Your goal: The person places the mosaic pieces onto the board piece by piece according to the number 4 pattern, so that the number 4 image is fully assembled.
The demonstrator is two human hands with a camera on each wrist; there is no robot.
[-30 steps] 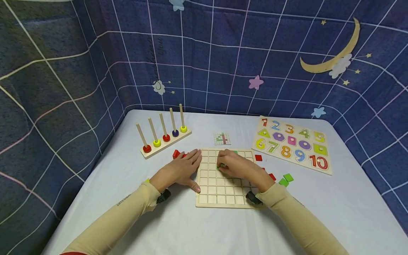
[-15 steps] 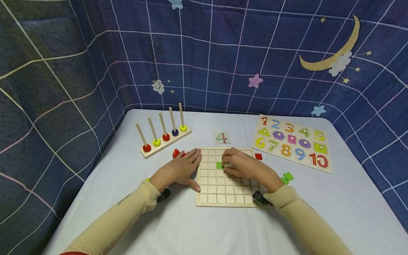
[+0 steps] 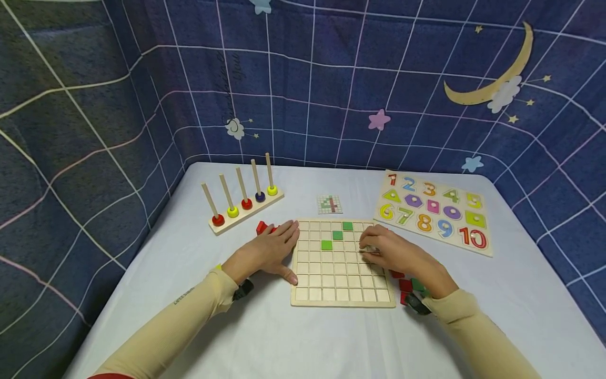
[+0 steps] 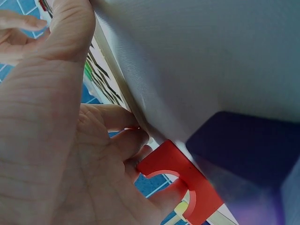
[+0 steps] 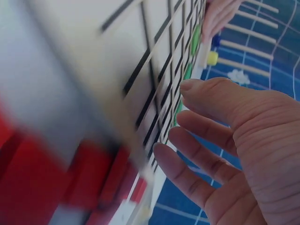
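- Grid board (image 3: 341, 281) on the desk (image 3: 284, 342): three green tiles (image 3: 337, 235) seated in separate cells, diagonally.
- Left hand (image 3: 270, 250): fingers extended at its left edge, gripping nothing.
- Right hand (image 3: 395, 247), above it: right wrist view shows fingers (image 5: 183, 171) parted, unloaded.
- Only left wrist view shows the red block's (image 4: 185, 177) curved cutouts.

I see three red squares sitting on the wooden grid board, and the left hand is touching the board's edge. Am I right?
Almost! The three squares on the wooden grid board are green, not red; the head view shows it. The left hand is indeed touching the board's edge.
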